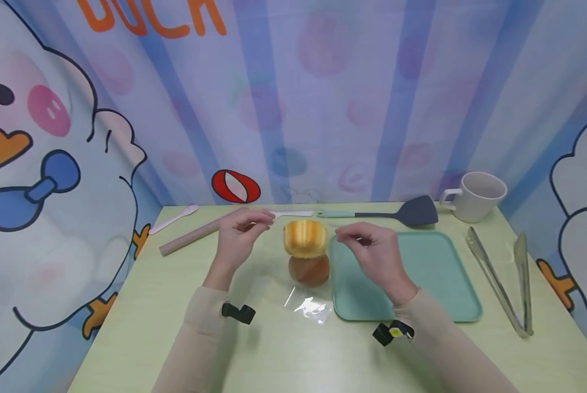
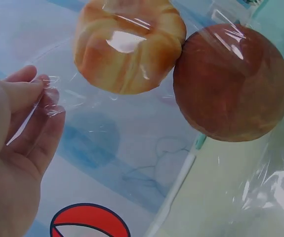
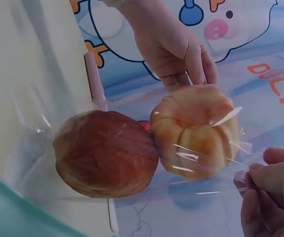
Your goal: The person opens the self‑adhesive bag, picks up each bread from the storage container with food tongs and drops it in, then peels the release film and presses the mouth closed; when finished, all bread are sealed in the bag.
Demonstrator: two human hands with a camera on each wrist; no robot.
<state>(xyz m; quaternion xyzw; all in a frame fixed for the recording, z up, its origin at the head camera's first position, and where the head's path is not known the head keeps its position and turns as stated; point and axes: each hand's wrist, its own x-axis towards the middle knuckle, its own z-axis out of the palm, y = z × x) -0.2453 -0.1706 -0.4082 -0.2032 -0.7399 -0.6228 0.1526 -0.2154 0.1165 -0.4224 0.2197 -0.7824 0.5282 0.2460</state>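
Observation:
A clear plastic bag (image 1: 314, 307) hangs between my two hands, with two bread rolls inside. The upper one is a golden, ridged roll (image 1: 305, 238); against its lower side lies a smooth brown bun (image 1: 309, 270). My left hand (image 1: 236, 240) pinches one top corner of the bag between thumb and fingers, as the left wrist view shows up close. On the other side, my right hand (image 1: 374, 254) pinches the opposite corner, its thumb and fingertips on the film (image 3: 241, 180). The bag's bottom end droops toward me, shiny and wrinkled.
Right of the bag lies a teal tray (image 1: 431, 273), partly under my right forearm. Metal tongs (image 1: 502, 284) and a white mug (image 1: 476, 195) stand farther right. Along the back lie a dark spatula (image 1: 418, 212), a rolling pin (image 1: 195, 234) and a pale plastic knife (image 1: 173, 219).

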